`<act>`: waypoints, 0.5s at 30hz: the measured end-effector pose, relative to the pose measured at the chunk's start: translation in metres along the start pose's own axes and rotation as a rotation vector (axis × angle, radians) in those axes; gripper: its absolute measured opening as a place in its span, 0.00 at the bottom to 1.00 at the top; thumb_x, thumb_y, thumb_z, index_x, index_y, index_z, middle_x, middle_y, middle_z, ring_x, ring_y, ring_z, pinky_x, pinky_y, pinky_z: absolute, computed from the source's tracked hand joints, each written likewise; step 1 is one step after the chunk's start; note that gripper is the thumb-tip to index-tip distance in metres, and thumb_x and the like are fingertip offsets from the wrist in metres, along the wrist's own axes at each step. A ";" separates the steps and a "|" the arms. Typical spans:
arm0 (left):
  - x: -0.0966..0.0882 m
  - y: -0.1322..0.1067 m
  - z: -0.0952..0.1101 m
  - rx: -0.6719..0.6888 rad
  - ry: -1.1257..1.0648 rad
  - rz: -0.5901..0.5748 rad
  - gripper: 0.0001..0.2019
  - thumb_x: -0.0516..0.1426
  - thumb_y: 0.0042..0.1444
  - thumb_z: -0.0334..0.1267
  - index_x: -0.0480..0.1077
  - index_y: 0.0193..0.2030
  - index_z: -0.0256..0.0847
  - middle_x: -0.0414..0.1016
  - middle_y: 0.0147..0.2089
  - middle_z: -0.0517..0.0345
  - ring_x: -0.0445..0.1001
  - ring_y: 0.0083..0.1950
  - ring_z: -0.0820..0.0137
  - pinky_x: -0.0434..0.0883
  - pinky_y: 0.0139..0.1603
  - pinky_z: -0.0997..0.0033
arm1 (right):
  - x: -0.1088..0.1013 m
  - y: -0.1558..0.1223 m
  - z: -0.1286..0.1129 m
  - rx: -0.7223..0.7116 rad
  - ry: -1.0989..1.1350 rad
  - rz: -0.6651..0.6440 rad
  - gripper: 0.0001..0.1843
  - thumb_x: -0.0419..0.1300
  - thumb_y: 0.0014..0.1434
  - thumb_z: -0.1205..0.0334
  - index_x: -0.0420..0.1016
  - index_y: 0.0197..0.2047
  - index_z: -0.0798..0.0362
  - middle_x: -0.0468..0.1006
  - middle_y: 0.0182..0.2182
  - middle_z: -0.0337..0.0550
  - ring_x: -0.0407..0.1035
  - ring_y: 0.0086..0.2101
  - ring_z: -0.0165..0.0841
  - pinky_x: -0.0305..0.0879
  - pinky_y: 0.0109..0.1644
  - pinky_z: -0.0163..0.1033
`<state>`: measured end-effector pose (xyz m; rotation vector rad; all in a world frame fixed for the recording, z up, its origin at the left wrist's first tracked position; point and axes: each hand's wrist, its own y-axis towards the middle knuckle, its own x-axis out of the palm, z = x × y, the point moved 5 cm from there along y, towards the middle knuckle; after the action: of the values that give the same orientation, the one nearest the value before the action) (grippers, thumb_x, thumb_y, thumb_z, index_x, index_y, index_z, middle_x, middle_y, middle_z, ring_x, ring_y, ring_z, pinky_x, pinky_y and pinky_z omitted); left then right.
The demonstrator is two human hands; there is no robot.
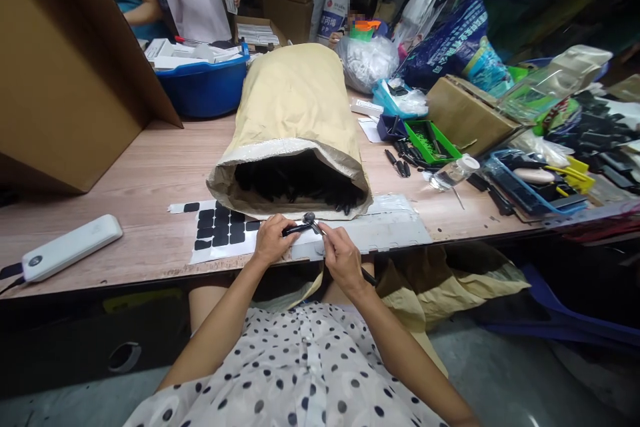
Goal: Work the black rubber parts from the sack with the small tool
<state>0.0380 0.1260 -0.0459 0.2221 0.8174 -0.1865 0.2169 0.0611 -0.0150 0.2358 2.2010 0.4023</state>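
Black rod [296, 230] is gripped in left hand [273, 238], seemingly being worked with metal-ended tool [316, 228] pinched in right hand [342, 255], so steady alignment's needed.

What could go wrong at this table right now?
The slim metallic piece in the right hand might slip toward the left hand, which holds a black piece close by. Dark items could slide from the open sack, whose mouth faces the hands. The white device, near the table's front edge, might get knocked off.

The hands [273, 238] [341, 255] hold a black rod [296, 230] and metal-tipped tool [317, 228] near an open sack [300, 94].
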 end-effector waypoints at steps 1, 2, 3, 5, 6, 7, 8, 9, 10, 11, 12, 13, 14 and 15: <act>0.000 0.000 0.000 -0.006 -0.001 -0.001 0.07 0.63 0.55 0.38 0.79 0.41 0.48 0.77 0.39 0.58 0.74 0.45 0.63 0.69 0.50 0.63 | 0.002 -0.003 -0.001 -0.008 -0.013 -0.012 0.21 0.48 0.68 0.64 0.76 0.58 0.44 0.74 0.34 0.40 0.71 0.34 0.30 0.67 0.36 0.31; 0.000 0.000 0.001 -0.011 -0.001 -0.001 0.07 0.63 0.55 0.38 0.79 0.41 0.48 0.77 0.39 0.58 0.74 0.45 0.63 0.69 0.49 0.63 | 0.003 -0.006 -0.002 -0.017 -0.024 -0.015 0.22 0.48 0.68 0.65 0.77 0.58 0.44 0.73 0.33 0.40 0.71 0.33 0.29 0.66 0.35 0.30; 0.000 0.000 0.001 -0.014 -0.001 0.000 0.07 0.63 0.55 0.38 0.79 0.41 0.48 0.76 0.38 0.58 0.74 0.45 0.63 0.69 0.49 0.63 | 0.004 -0.008 -0.003 -0.027 -0.032 -0.012 0.22 0.48 0.68 0.65 0.77 0.58 0.44 0.73 0.33 0.40 0.70 0.32 0.29 0.66 0.34 0.30; 0.001 0.000 0.001 -0.017 -0.001 0.003 0.07 0.63 0.55 0.38 0.79 0.41 0.48 0.76 0.38 0.58 0.74 0.45 0.63 0.68 0.48 0.64 | 0.006 -0.011 -0.003 -0.040 -0.054 0.003 0.23 0.48 0.68 0.66 0.77 0.58 0.44 0.72 0.33 0.40 0.70 0.32 0.28 0.64 0.33 0.29; 0.001 0.000 0.001 -0.018 -0.001 0.005 0.07 0.63 0.55 0.38 0.79 0.41 0.48 0.76 0.38 0.58 0.74 0.45 0.63 0.68 0.47 0.64 | 0.006 -0.011 -0.003 -0.044 -0.069 0.006 0.23 0.48 0.68 0.67 0.77 0.58 0.44 0.72 0.34 0.40 0.70 0.32 0.28 0.64 0.32 0.29; 0.001 0.000 0.001 -0.018 0.000 0.007 0.07 0.62 0.55 0.38 0.79 0.41 0.48 0.76 0.38 0.58 0.74 0.45 0.63 0.68 0.47 0.64 | 0.006 -0.012 -0.003 -0.047 -0.085 0.003 0.23 0.48 0.68 0.67 0.77 0.58 0.44 0.72 0.33 0.40 0.69 0.32 0.28 0.63 0.32 0.29; 0.001 0.000 0.001 -0.018 0.000 0.010 0.07 0.62 0.56 0.39 0.79 0.41 0.48 0.76 0.38 0.58 0.74 0.44 0.63 0.68 0.47 0.64 | 0.007 -0.012 -0.002 -0.048 -0.100 -0.003 0.23 0.49 0.67 0.67 0.77 0.58 0.43 0.72 0.33 0.40 0.69 0.32 0.28 0.63 0.31 0.29; 0.001 0.000 0.001 -0.017 0.000 0.010 0.07 0.62 0.56 0.39 0.79 0.41 0.48 0.76 0.38 0.58 0.73 0.44 0.63 0.68 0.47 0.64 | 0.007 -0.012 -0.003 -0.050 -0.114 -0.009 0.23 0.49 0.67 0.68 0.78 0.58 0.43 0.72 0.33 0.40 0.69 0.31 0.28 0.62 0.31 0.29; 0.001 0.000 0.002 -0.017 -0.001 0.010 0.07 0.62 0.56 0.39 0.79 0.41 0.48 0.76 0.38 0.58 0.73 0.44 0.63 0.68 0.47 0.64 | 0.007 -0.011 -0.003 -0.051 -0.122 -0.013 0.23 0.50 0.66 0.68 0.78 0.57 0.43 0.72 0.33 0.39 0.69 0.31 0.28 0.62 0.31 0.29; 0.001 0.000 0.002 -0.017 -0.002 0.008 0.07 0.62 0.56 0.39 0.80 0.41 0.48 0.76 0.37 0.58 0.73 0.45 0.63 0.68 0.48 0.64 | 0.007 -0.011 -0.004 -0.054 -0.126 -0.012 0.23 0.50 0.66 0.68 0.78 0.57 0.43 0.72 0.33 0.39 0.69 0.31 0.28 0.62 0.31 0.29; 0.001 0.001 0.002 -0.018 -0.005 0.004 0.07 0.62 0.56 0.39 0.80 0.41 0.49 0.76 0.38 0.58 0.73 0.45 0.63 0.68 0.48 0.64 | 0.006 -0.010 -0.005 -0.056 -0.125 -0.007 0.23 0.50 0.67 0.68 0.78 0.57 0.43 0.72 0.33 0.40 0.69 0.32 0.28 0.62 0.31 0.29; 0.001 0.001 0.002 -0.021 -0.008 0.000 0.07 0.62 0.56 0.39 0.80 0.41 0.49 0.76 0.38 0.58 0.73 0.45 0.63 0.68 0.48 0.64 | 0.006 -0.010 -0.006 -0.061 -0.122 -0.001 0.23 0.49 0.67 0.68 0.78 0.58 0.43 0.72 0.33 0.40 0.69 0.32 0.28 0.63 0.32 0.29; 0.001 0.001 0.003 -0.025 -0.010 -0.005 0.07 0.63 0.55 0.39 0.80 0.42 0.49 0.76 0.38 0.58 0.73 0.45 0.63 0.68 0.48 0.64 | 0.005 -0.010 -0.008 -0.069 -0.118 0.004 0.23 0.49 0.68 0.67 0.77 0.58 0.43 0.72 0.34 0.40 0.69 0.33 0.28 0.63 0.33 0.29; 0.000 0.001 0.003 -0.028 -0.011 -0.008 0.08 0.63 0.55 0.38 0.80 0.42 0.48 0.76 0.38 0.58 0.73 0.46 0.63 0.68 0.48 0.64 | 0.006 -0.010 -0.010 -0.080 -0.115 0.004 0.23 0.48 0.68 0.67 0.77 0.58 0.43 0.72 0.34 0.40 0.69 0.33 0.28 0.63 0.33 0.29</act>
<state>0.0405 0.1260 -0.0442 0.1908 0.8095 -0.1836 0.2053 0.0518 -0.0174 0.2140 2.0673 0.4669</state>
